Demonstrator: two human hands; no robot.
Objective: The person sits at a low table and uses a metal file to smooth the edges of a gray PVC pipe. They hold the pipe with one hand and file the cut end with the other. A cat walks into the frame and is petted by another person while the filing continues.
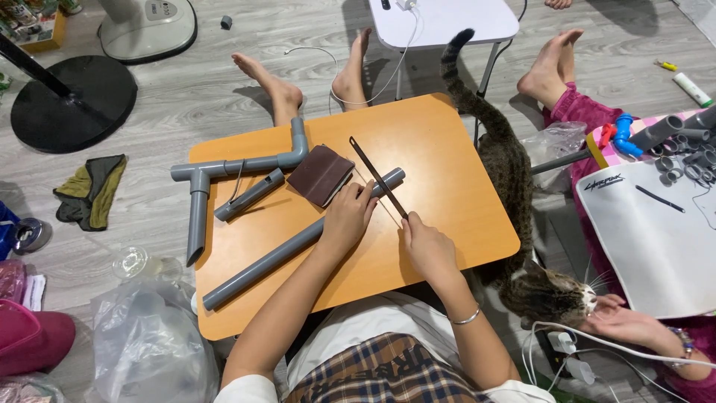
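Head view: two hands working a thin dark blade across a long grey pipe on an orange table.

The long grey pipe is lying diagonally on the orange table, its axis running from the near left edge up toward the far right. The left hand is pressing down on it, fingers curled over the pipe. The right hand is pinching the near end of the thin dark blade, which is pointing away and leftward, crossing the pipe near its far end. Just beside lie a brown sandpaper sheet and a jointed grey pipe assembly. A tabby cat is standing along the table's right edge, another person's hand touching its head.
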